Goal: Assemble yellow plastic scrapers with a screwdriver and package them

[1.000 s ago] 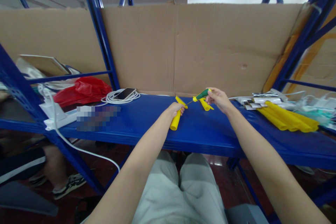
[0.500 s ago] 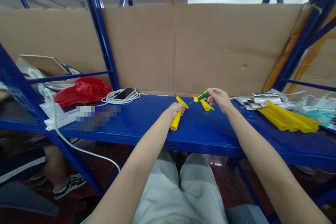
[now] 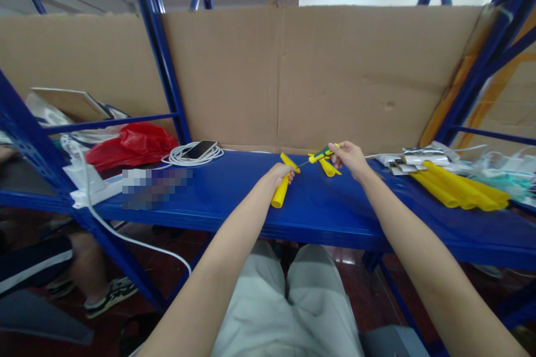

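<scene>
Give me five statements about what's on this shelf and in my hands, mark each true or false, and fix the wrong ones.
1. The right hand holds a screwdriver with a green and yellow handle. True.
2. The left hand holds nothing. False: it grips a yellow roll.
3. The screwdriver's shaft points toward the left hand. True.
4. The phone lies to the right of both hands. False: it lies to their left, with a coiled white cable.
5. More yellow rolls lie to the right of the right hand. True.
</scene>
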Motion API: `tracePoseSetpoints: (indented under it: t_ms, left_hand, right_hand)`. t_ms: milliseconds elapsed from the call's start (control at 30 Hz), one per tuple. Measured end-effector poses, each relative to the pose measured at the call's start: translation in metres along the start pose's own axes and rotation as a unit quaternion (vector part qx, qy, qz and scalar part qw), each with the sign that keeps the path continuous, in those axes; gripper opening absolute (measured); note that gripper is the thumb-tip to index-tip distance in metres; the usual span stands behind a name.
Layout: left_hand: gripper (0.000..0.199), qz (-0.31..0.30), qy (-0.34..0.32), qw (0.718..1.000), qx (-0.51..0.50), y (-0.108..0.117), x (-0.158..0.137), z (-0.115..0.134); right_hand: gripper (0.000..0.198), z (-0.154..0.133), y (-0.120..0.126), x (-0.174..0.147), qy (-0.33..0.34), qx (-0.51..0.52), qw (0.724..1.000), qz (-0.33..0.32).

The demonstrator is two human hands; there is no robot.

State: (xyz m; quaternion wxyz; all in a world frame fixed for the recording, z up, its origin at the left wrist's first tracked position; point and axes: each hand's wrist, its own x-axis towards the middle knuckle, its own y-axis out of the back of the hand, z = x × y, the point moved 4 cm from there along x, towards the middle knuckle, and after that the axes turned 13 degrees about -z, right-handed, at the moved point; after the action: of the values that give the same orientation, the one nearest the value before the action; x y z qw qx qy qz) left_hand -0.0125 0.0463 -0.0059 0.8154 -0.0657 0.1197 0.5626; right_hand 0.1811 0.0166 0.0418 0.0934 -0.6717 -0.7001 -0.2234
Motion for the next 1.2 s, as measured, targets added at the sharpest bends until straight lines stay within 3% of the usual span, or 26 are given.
tracePoseSetpoints:
  t_ms: [133,333,767,1200]
  left_hand:
    - [0.017,-0.002,0.000,1.000,0.001,-0.0006,0.0009,-0.0003]
    - [0.020,-0.029,0.003,0.999,0.021,0.0029,0.0050,-0.0029]
    - [0.014,0.001,-0.003,1.000,0.018,-0.0011,-0.0014,-0.0002]
    - [0.012,-0.012,-0.012,1.000,0.017,-0.0008,0.0001,-0.0001]
  right_hand:
    - [0.051,0.0016,-0.0001,0.0006,-0.023,-0.007,1.000,0.017]
    - [0.050,0.0011,0.0003,0.0012,-0.005,0.000,1.000,0.024]
    - [0.049,-0.0008,-0.0044,-0.0007,0.008,0.065,0.994,-0.089]
    - [0.054,0.0022,-0.0024,-0.0016,-0.028,0.017,0.999,0.008]
